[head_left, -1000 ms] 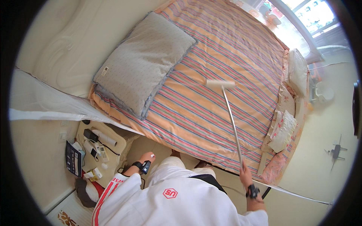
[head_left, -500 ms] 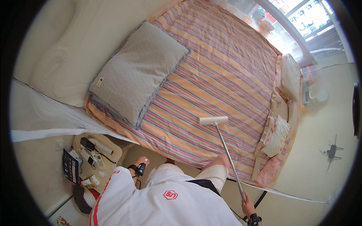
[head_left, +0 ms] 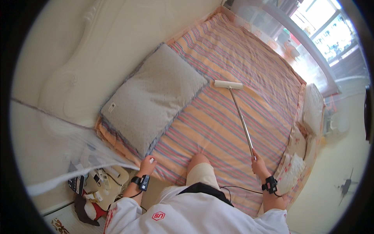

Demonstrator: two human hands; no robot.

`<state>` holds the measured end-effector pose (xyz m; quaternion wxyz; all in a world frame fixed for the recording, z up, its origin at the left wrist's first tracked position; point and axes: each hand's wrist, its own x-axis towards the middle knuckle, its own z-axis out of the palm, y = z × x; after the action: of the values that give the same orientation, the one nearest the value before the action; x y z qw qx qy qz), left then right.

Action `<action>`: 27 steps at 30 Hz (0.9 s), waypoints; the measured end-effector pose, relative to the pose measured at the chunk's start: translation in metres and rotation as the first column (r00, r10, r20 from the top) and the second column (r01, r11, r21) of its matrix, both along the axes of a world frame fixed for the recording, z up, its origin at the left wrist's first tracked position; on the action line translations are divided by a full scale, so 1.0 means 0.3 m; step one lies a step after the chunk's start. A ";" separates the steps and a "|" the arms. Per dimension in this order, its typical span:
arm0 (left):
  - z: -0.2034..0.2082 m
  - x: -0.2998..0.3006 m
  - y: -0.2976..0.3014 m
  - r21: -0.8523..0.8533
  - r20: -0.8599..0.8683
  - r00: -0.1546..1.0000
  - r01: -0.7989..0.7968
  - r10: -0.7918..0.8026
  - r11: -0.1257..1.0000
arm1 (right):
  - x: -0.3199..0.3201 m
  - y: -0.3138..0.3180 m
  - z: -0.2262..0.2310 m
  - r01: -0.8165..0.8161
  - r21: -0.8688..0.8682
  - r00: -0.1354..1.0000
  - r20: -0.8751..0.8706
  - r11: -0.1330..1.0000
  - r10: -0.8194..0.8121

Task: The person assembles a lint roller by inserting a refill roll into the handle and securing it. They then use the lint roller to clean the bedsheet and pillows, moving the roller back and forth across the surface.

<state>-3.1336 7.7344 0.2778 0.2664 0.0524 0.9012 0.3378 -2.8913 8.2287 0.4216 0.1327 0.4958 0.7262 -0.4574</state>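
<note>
My right hand (head_left: 260, 164) is wrapped round the silver pole of a long-handled lint roller (head_left: 242, 117). The white roller head (head_left: 228, 84) lies on the striped bed sheet (head_left: 233, 140), just right of the far right corner of a grey pillow (head_left: 156, 97). By the pillow's near corner, at the bed's front edge, my left hand (head_left: 146, 167) is closed. A small white scrap (head_left: 152, 160), too small to name surely, shows at its fingers. Both wrists wear black devices with cables.
My knee (head_left: 197, 160) rests on the bed's near edge. White pillows and folded cloths (head_left: 290, 165) line the right side. A cluttered small table (head_left: 117, 179) stands at lower left behind white netting (head_left: 58, 136). A window is at the far right.
The roller head has moved farther across the bed, toward the pillow's far corner. My right arm reaches farther forward, my left hand has come to the bed edge, and my body has leaned in.
</note>
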 end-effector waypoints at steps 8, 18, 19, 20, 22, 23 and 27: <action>0.015 -0.623 0.446 -0.087 -0.283 0.950 -0.165 0.134 0.983 | -0.967 0.647 -0.236 -0.115 0.121 0.982 -0.132 0.986 0.131; -0.245 -1.115 0.802 -0.556 0.031 0.999 -0.009 0.032 0.831 | -1.818 1.010 -0.404 -0.142 0.018 0.973 -0.181 0.990 0.143; -0.291 -1.130 0.787 -0.544 0.060 0.997 -0.003 0.042 0.839 | -1.811 1.011 -0.413 -0.116 0.079 0.974 -0.185 0.990 0.128; -0.338 -1.144 0.777 -0.520 0.108 0.993 0.015 0.048 0.854 | -1.792 1.003 -0.426 -0.102 0.111 0.974 -0.192 0.989 0.122; -0.417 -1.173 0.745 -0.489 0.090 0.996 0.021 0.027 0.872 | -1.688 0.976 -0.441 -0.128 0.221 0.968 -0.183 0.967 0.170; -0.447 -1.190 0.727 -0.476 0.093 0.996 0.037 0.009 0.879 | -1.626 0.962 -0.446 -0.126 0.242 0.969 -0.178 0.962 0.171; -0.495 -1.238 0.719 -0.606 0.233 0.968 0.068 0.095 0.793 | -1.231 0.851 -0.420 -0.171 0.354 0.944 -0.207 0.919 0.256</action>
<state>-3.5050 7.9500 0.1292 0.3783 -0.0857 0.9210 0.0353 -3.2606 8.4840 0.2955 0.0047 0.3668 0.8536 -0.3699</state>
